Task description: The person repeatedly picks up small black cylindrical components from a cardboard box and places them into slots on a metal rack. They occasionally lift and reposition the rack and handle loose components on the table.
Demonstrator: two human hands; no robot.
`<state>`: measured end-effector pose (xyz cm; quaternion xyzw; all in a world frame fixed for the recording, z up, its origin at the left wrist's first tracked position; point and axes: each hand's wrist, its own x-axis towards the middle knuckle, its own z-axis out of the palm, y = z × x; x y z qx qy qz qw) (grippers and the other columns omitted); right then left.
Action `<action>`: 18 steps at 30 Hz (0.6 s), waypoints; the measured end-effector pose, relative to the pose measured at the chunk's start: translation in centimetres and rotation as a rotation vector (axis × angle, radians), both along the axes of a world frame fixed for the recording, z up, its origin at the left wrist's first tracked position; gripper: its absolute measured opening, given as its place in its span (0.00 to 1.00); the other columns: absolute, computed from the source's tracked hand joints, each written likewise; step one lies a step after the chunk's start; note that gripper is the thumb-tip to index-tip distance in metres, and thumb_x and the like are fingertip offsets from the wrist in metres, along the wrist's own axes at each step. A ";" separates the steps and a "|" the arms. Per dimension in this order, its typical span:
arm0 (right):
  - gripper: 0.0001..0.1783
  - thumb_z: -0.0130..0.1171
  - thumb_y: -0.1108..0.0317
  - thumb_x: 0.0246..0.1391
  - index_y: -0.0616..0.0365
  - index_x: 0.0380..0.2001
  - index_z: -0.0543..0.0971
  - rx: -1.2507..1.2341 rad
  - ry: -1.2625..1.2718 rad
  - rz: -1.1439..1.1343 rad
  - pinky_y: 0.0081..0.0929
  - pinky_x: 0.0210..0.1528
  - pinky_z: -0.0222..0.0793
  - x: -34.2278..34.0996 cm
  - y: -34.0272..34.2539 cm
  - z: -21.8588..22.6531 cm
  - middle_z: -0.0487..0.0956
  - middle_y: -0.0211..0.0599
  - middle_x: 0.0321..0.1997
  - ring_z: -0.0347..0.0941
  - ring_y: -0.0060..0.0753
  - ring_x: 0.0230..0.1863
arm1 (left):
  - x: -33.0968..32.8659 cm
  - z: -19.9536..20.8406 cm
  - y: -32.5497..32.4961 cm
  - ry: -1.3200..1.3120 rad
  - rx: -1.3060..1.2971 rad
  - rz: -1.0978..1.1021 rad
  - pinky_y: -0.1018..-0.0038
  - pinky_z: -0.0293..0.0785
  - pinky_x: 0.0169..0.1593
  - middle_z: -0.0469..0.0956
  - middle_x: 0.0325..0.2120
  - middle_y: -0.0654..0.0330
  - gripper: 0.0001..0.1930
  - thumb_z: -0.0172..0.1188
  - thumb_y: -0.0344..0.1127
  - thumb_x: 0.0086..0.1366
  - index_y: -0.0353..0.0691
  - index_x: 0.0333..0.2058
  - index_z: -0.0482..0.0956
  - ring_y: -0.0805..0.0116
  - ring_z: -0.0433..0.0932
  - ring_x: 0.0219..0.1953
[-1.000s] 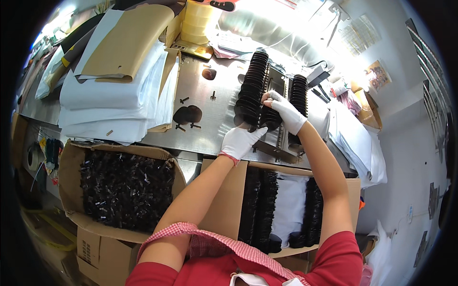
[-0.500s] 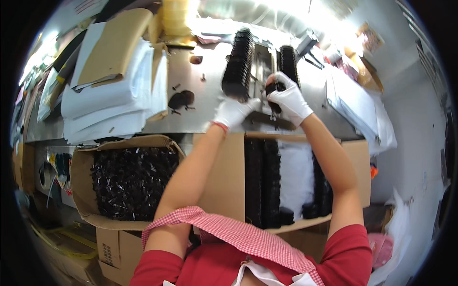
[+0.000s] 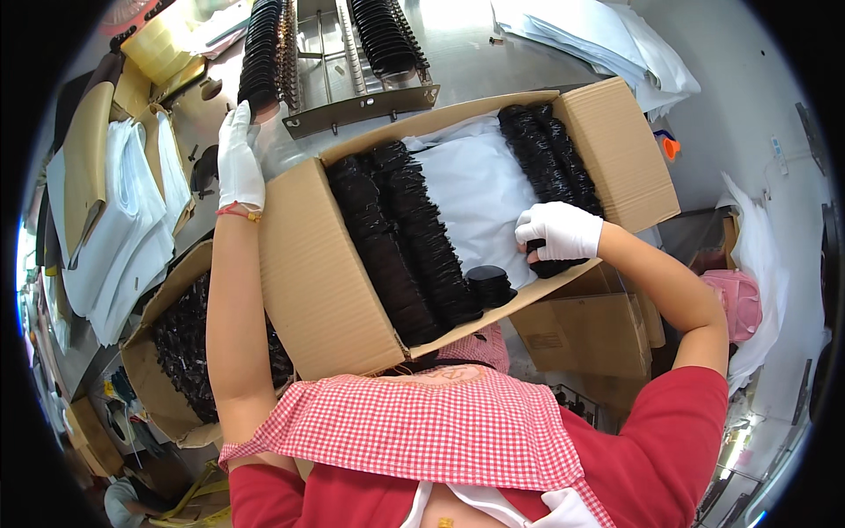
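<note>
My left hand, in a white glove, has its fingers stretched out. Its fingertips touch the near end of a long row of dark lenses on a metal rack. A second row of dark lenses stands on the rack's right side. Lower down, my gloved right hand curls over a small stack of dark lenses at the near right inside a cardboard box. The ends of its fingers are partly hidden. Packed rows of lenses flank white sheeting in this box.
Another carton with a heap of black pieces is at the left. White paper packets lie on the metal table's left, more white sheets at its far right. Loose dark lenses lie beside my left hand.
The view has shifted toward the box. My right hand has gone from the rack down into the box with a small stack of lenses. My left hand stays by the left row's near end.
</note>
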<state>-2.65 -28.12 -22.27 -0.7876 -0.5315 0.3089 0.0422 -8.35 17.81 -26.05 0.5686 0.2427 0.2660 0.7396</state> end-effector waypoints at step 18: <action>0.19 0.69 0.60 0.48 0.61 0.38 0.76 0.705 -0.341 0.040 0.42 0.45 0.71 1.4 17.1 3.8 0.76 0.43 0.39 0.74 0.50 0.43 | 0.9 0.4 6.1 0.006 -0.021 0.050 0.67 0.57 0.67 0.74 0.59 0.54 0.32 0.49 0.55 0.73 0.37 0.64 0.66 0.62 0.69 0.62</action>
